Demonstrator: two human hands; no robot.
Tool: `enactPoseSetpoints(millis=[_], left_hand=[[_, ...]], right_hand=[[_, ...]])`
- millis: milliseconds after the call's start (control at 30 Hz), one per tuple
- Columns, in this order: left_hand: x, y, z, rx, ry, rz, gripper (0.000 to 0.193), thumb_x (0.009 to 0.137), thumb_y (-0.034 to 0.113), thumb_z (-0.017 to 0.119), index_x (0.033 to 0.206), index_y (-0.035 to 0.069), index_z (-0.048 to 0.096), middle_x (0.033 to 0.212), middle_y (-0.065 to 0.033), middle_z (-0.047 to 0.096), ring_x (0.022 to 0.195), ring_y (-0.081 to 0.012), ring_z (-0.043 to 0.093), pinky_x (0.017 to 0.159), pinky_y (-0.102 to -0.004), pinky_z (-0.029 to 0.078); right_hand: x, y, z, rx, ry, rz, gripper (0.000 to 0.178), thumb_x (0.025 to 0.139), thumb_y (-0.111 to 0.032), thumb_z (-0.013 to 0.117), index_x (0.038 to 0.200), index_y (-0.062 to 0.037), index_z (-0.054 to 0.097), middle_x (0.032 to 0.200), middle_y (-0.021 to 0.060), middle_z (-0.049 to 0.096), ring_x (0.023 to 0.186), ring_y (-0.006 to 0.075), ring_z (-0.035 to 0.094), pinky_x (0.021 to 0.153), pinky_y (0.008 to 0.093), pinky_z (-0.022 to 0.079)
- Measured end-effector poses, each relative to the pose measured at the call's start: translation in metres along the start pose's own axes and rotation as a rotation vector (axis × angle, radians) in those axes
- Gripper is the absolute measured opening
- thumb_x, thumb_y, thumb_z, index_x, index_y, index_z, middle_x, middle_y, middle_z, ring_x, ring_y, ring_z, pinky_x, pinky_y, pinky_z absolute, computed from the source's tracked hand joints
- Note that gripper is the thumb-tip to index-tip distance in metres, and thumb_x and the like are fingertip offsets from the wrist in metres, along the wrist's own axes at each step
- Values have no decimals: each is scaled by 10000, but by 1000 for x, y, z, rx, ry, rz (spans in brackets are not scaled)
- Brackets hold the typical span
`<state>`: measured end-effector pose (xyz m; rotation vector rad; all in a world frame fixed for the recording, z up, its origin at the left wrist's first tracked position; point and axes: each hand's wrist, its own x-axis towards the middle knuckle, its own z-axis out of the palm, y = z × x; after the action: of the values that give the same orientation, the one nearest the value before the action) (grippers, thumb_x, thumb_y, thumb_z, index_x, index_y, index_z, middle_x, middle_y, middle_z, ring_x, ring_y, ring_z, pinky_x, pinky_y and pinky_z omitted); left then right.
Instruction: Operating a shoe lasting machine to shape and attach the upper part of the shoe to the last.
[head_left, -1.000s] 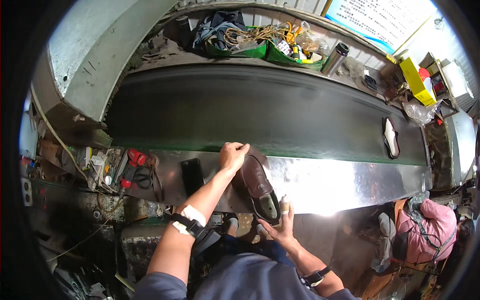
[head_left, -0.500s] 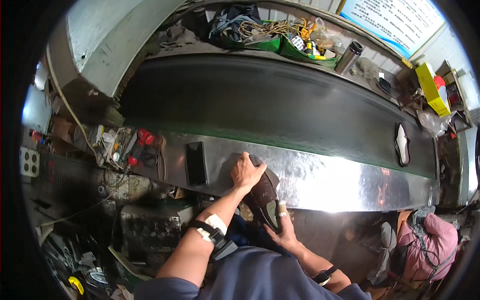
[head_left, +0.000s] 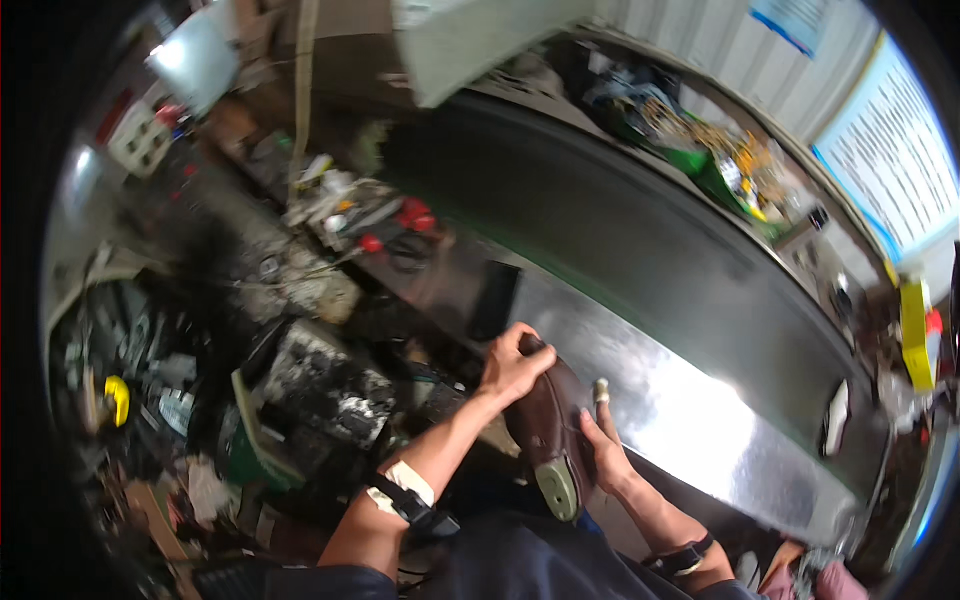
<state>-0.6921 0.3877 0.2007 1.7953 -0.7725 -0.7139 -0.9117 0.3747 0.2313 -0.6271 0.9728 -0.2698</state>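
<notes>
A dark brown leather shoe (head_left: 550, 415) is tilted in front of my body, over the near edge of the metal ledge. A pale green shoe last (head_left: 557, 488) with small holes fills its opening, at the end nearest me. My left hand (head_left: 513, 368) is closed round the far end of the shoe, fingers curled over it. Along the shoe's right side lies my right hand (head_left: 607, 455), its thumb against the leather. One of its fingers, wrapped in a pale cover, points up and away; the others are partly hidden.
Beyond the metal ledge (head_left: 640, 355) runs a dark conveyor belt (head_left: 640, 250), with another shoe (head_left: 836, 418) at its right end. A black phone (head_left: 495, 300) lies on the ledge near red-handled tools (head_left: 415, 214). Green baskets (head_left: 715, 180) and a yellow box (head_left: 917, 335) stand behind. Clutter fills the left.
My view has swung left, so the bench appears tilted. The shoe has turned, showing more of the last's top. My right hand has shifted from its near end to its right side.
</notes>
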Motion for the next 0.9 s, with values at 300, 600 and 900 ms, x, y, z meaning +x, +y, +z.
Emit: enactPoseSetpoints(millis=[300,600,900], left_hand=[[-120,12,-236,-11,603,-8,382,851,361,761,1000,30,643,820,-126,695,773,-236,673,736,-386,525],[-283,-8,-494,-411,1028,-81,473,1003,457,641,1042,-11,702,932,-13,660,844,-89,555,772,-272,464],[-353,-66,-502,-1130,1116,12,200,968,174,689,1023,-12,735,1022,-82,738,893,-200,701,822,-340,563]], right_hand=[[-10,71,184,-336,-448,-443,502,1016,-24,618,1486,52,458,1265,68,650,1115,116,603,984,264,473],[-36,188,422,-463,-669,-259,382,968,-223,749,1219,44,639,1007,46,715,862,72,578,771,227,480],[-27,245,548,-204,-805,-24,704,936,-117,744,1526,13,383,1339,164,592,1095,186,621,909,328,544]])
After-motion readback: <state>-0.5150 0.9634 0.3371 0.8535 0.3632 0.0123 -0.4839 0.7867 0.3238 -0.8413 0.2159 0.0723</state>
